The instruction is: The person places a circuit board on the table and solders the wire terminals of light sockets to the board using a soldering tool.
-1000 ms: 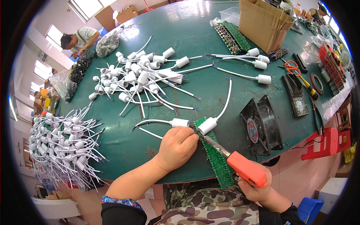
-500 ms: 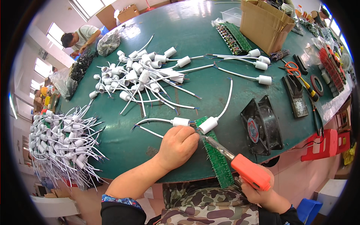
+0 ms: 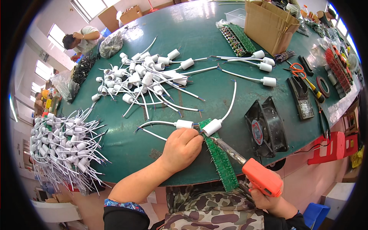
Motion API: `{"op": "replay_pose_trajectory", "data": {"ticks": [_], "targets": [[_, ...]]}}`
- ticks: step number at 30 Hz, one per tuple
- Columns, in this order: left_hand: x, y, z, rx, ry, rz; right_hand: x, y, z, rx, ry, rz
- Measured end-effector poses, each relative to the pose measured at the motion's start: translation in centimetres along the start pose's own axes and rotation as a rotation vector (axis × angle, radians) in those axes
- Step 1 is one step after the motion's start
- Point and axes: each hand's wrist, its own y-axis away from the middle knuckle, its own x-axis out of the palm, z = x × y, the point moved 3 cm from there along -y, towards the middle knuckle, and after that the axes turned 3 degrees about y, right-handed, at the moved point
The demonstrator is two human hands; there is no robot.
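PCB (image 3: 221,161) overhangs tbl (image 3: 124,155) edge, gap twd fan (image 3: 274,130).

One Left Hand (image 3: 182,149), One Right Hand (image 3: 266,194), One Soldering Iron (image 3: 262,178)

Nearest the hands: one long green circuit board (image 3: 221,165) and two white corded sockets (image 3: 212,127). Four more sockets (image 3: 269,81) make a separate set to the right. Two heaps of sockets (image 3: 147,78) are too tangled to count. There is one black fan (image 3: 274,126), one black stand (image 3: 303,102), one pair of orange-handled scissors (image 3: 302,72), one screwdriver (image 3: 320,96), one pair of pliers (image 3: 322,120), one tape roll (image 3: 318,85), one large cardboard box (image 3: 268,28), one clear plastic tub (image 3: 234,17) and one red stool (image 3: 331,149). At least two other people (image 3: 86,40) are visible.
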Motion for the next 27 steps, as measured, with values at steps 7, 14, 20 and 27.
{"op": "replay_pose_trajectory", "data": {"ticks": [7, 14, 20, 27], "targets": [[0.0, 0.06, -0.03, -0.004, -0.004, 0.006, 0.0, -0.14, -0.03, -0.051, 0.062, 0.002], [-0.21, -0.25, -0.36, -0.029, 0.031, 0.016, 0.19, -0.23, -0.41, -0.097, 0.068, -0.022], [-0.25, -0.18, -0.22, -0.017, 0.058, 0.013, 0.2, -0.29, -0.56, -0.098, 0.081, -0.016], [-0.06, -0.03, -0.04, 0.001, 0.021, 0.012, 0.51, -0.6, -0.89, -0.069, 0.058, 0.014]]}}
